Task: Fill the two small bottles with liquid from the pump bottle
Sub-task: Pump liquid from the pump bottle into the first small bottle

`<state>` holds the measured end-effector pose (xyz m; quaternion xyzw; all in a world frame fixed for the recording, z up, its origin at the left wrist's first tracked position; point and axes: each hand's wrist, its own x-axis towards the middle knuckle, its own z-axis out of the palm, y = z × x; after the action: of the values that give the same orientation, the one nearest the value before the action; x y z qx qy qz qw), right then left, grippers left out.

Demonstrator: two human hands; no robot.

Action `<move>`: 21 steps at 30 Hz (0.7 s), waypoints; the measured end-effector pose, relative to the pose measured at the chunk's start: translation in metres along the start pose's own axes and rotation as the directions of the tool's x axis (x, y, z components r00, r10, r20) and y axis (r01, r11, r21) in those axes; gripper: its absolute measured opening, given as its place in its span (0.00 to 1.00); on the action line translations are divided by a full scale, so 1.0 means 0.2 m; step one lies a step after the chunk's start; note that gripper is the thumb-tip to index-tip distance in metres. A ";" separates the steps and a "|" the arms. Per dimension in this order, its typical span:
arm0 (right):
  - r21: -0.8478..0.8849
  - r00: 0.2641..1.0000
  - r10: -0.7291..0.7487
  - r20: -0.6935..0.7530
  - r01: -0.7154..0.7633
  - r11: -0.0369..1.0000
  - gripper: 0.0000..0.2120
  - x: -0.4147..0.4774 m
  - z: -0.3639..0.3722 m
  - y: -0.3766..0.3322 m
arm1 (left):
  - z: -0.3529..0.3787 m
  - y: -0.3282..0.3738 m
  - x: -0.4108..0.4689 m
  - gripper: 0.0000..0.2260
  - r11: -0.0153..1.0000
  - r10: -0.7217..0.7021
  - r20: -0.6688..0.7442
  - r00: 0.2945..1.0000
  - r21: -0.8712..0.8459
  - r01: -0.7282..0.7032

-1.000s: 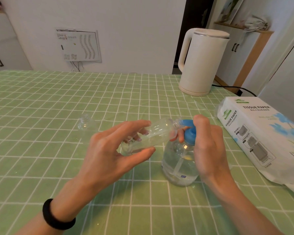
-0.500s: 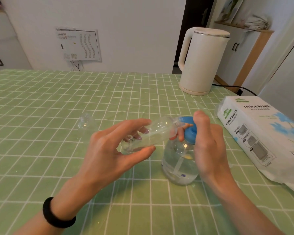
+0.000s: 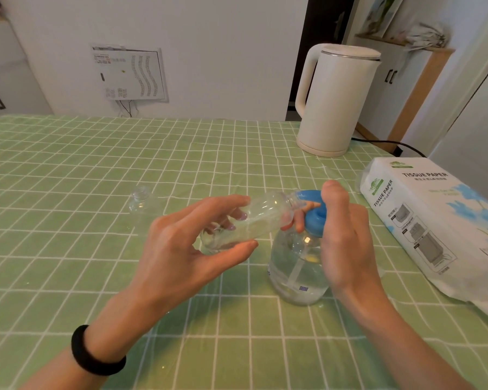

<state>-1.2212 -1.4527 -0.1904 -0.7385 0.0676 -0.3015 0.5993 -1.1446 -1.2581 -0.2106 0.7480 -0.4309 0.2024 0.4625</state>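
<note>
A clear pump bottle (image 3: 296,271) with a blue pump head (image 3: 317,218) stands on the green checked tablecloth, partly filled with clear liquid. My right hand (image 3: 341,237) wraps round its neck and top, thumb over the blue head. My left hand (image 3: 186,246) grips a small clear bottle (image 3: 254,220) tilted on its side, its mouth against the pump's spout. A little liquid lies in its lower end. The second small clear bottle (image 3: 141,199) stands upright and uncapped on the table to the left, apart from both hands.
A cream electric kettle (image 3: 335,99) stands at the back right, its black cord (image 3: 383,143) trailing off the table. A white pack of tissue paper (image 3: 434,220) lies at the right edge. The green checked tablecloth (image 3: 68,170) covers the table.
None of the bottles has shifted noticeably; my right hand stays on the pump head and my left hand keeps the small bottle at the spout.
</note>
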 end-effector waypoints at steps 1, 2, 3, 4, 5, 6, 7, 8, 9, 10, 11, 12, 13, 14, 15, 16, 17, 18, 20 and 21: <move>0.005 1.000 -0.001 0.002 0.001 1.000 0.28 0.00 0.00 0.00 | 0.00 0.00 0.00 0.23 1.000 0.002 0.001 1.000 0.003 -0.002; 0.011 1.000 0.001 0.005 -0.001 1.000 0.27 0.00 0.00 0.00 | 0.00 0.00 0.00 0.23 1.000 0.007 0.002 1.000 0.008 -0.007; 0.012 1.000 0.003 0.007 -0.003 1.000 0.27 0.00 0.00 0.00 | 0.00 0.00 0.00 0.23 1.000 0.011 0.003 1.000 0.011 -0.011; 0.009 1.000 0.004 0.007 -0.004 1.000 0.27 0.00 0.00 0.01 | 0.00 0.00 0.00 0.23 1.000 0.013 0.004 1.000 0.010 -0.014; 0.004 1.000 0.005 0.004 -0.005 1.000 0.27 0.00 0.00 0.01 | 0.00 0.00 0.00 0.23 1.000 0.014 0.005 1.000 0.008 -0.014; 0.000 1.000 0.007 -0.001 -0.007 1.000 0.28 0.00 0.00 0.01 | 0.00 0.00 0.00 0.23 1.000 0.014 0.005 1.000 0.005 -0.014; -0.005 1.000 0.008 -0.004 -0.008 1.000 0.28 0.00 0.00 0.01 | 0.00 0.00 0.00 0.23 1.000 0.014 0.004 1.000 0.003 -0.014; -0.009 1.000 0.008 -0.003 -0.008 1.000 0.30 0.00 0.00 0.01 | 0.00 0.00 0.00 0.23 1.000 0.014 0.003 1.000 -0.001 -0.014; -0.013 1.000 0.006 -0.002 -0.006 1.000 0.30 -0.01 0.00 0.00 | 0.00 0.00 0.00 0.23 1.000 0.014 0.002 1.000 -0.005 -0.014; -0.014 1.000 0.003 -0.002 -0.003 1.000 0.31 -0.01 0.00 0.00 | 0.00 0.00 0.00 0.23 1.000 0.012 0.001 1.000 -0.007 -0.012; -0.013 1.000 0.002 -0.003 -0.002 1.000 0.31 -0.01 0.00 0.00 | 0.00 0.00 0.00 0.23 1.000 0.011 0.001 1.000 -0.007 -0.011; -0.011 1.000 0.004 -0.003 -0.004 1.000 0.30 -0.01 0.00 0.00 | 0.00 0.00 0.00 0.23 1.000 0.010 0.002 1.000 -0.005 -0.010; -0.008 1.000 0.007 -0.002 -0.007 1.000 0.30 -0.01 0.00 -0.01 | 0.00 0.00 0.00 0.23 1.000 0.009 0.003 1.000 -0.002 -0.009; -0.003 1.000 0.009 -0.001 -0.009 1.000 0.30 -0.01 0.00 -0.01 | 0.00 0.00 0.00 0.23 1.000 0.007 0.005 1.000 -0.001 -0.007; 0.002 1.000 0.009 -0.001 -0.009 1.000 0.29 -0.01 0.00 -0.01 | 0.00 0.00 0.00 0.23 1.000 0.005 0.006 1.000 -0.001 -0.005; 0.005 1.000 0.006 -0.001 -0.006 1.000 0.28 0.00 0.00 -0.01 | 0.00 0.01 0.00 0.24 1.000 0.004 0.006 1.000 -0.003 -0.004; 0.003 1.000 0.003 0.000 -0.003 1.000 0.28 0.00 0.00 -0.01 | 0.00 0.01 0.00 0.24 1.000 0.004 0.006 1.000 -0.003 -0.004; -0.004 1.000 -0.001 0.002 0.001 1.000 0.27 0.00 -0.01 -0.01 | 0.00 0.01 0.00 0.24 1.000 0.005 0.007 1.000 -0.002 -0.005; -0.016 1.000 -0.006 0.008 0.007 1.000 0.26 0.00 -0.01 -0.01 | 0.00 0.01 0.00 0.23 1.000 0.008 0.012 1.000 0.004 -0.008; -0.013 1.000 -0.006 0.010 0.006 1.000 0.25 0.00 -0.01 -0.01 | 0.00 0.01 0.00 0.23 1.000 0.009 0.016 1.000 0.005 -0.009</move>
<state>-1.2229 -1.4539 -0.1891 -0.7439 0.0645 -0.2992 0.5940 -1.1461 -1.2590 -0.2103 0.7487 -0.4373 0.1996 0.4564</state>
